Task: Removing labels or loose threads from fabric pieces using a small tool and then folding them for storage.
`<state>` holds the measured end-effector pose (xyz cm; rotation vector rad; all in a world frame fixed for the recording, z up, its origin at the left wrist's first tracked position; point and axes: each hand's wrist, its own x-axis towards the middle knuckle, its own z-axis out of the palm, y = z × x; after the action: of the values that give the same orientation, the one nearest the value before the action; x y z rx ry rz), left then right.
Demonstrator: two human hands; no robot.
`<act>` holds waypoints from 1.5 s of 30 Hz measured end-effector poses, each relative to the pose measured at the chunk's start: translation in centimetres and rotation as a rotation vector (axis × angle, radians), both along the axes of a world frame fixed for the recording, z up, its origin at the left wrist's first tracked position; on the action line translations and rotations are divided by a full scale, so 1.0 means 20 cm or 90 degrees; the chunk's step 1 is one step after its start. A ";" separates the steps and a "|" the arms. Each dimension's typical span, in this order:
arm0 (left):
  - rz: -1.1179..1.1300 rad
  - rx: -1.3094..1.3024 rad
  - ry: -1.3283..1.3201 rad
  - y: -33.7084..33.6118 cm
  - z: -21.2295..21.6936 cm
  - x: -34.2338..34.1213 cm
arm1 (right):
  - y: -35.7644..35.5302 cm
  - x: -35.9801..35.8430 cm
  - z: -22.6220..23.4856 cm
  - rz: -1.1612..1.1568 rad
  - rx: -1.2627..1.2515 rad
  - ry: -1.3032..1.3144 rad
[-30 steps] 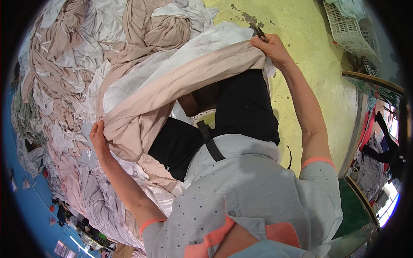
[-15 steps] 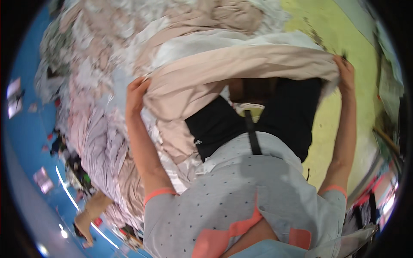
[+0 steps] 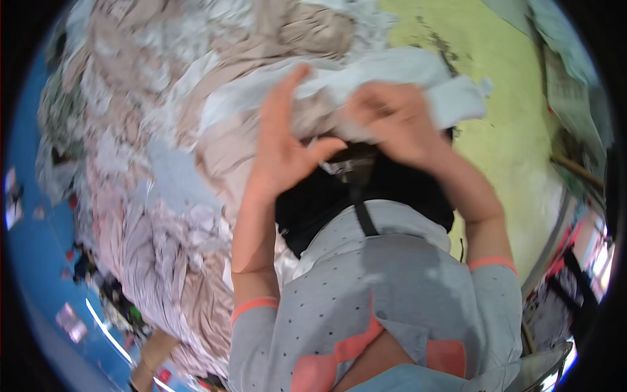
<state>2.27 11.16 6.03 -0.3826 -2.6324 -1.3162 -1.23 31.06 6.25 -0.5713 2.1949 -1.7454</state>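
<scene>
A beige cloth (image 3: 228, 145) lies bunched over my lap and spreads to the left, with a white cloth (image 3: 405, 65) just beyond it. My left hand (image 3: 284, 140) is open above the beige cloth, fingers stretched away from me and thumb apart. To its right, my right hand (image 3: 398, 121) is blurred, its fingers curled at the cloth's edge; they appear to grip it, though the fingertips are unclear. Black trousers (image 3: 411, 186) on my legs show below both hands.
A large heap of beige, white and lilac cloths (image 3: 150, 248) fills the left and far side. On the right is a yellow surface (image 3: 516, 150) with dark marks. Blue floor (image 3: 39, 261) with scattered items borders the heap, near a piece of brown cardboard (image 3: 153, 356).
Both hands have come inward from the ends of the stretched beige cloth. My left hand has let go and opened. The cloth's right end has moved left, and the band is now bunched.
</scene>
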 end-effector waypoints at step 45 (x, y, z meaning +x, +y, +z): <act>0.414 0.116 -0.164 -1.18 -0.39 0.33 | -1.05 -0.57 -0.99 -0.019 0.011 0.146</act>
<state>8.88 -12.46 -1.72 0.6547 -2.4497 -1.4025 -12.54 10.02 -13.61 -0.7740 2.3783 -1.7506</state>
